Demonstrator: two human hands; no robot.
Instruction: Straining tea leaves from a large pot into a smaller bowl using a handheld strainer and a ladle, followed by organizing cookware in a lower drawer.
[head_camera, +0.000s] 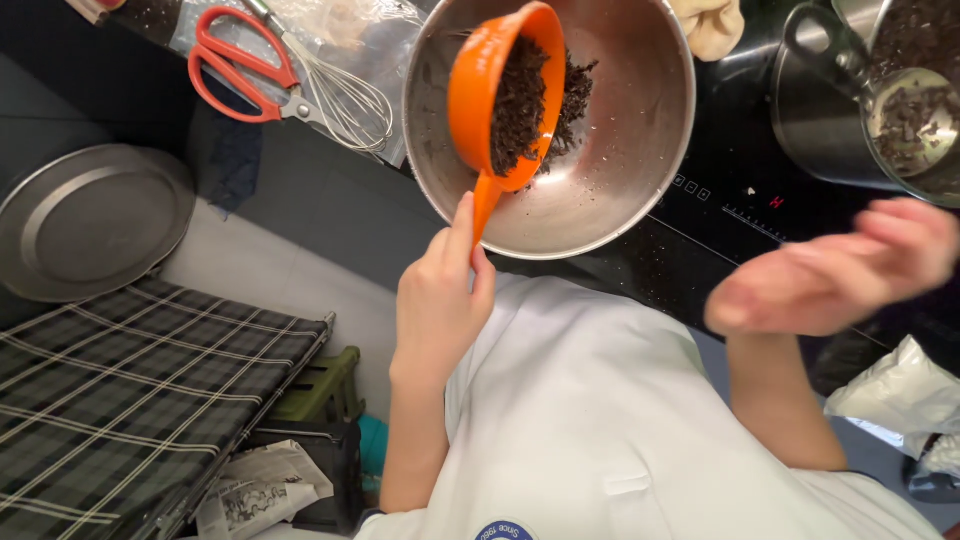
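Orange scoop (503, 95) of dark dried leaves (520, 105) tipped over a steel bowl (620, 190).

The left hand (438, 305) grips the scoop's handle, fingers (462, 232) wrapped narrow around it, thumb up along the stem, and the cup hangs inside the bowl's rim with more dark leaves lying in the bowl beneath it. The right hand (835, 272) is blurred, held open and empty in the air over the black cooktop (720, 215), fingers wide. Near it stands a steel pot (830, 120) with a small metal cup (912, 120) of dark bits. Left of the bowl lie red-handled scissors (235, 70) and a wire whisk (345, 95), then a round metal tray (85, 220) and a plaid cloth (120, 400).
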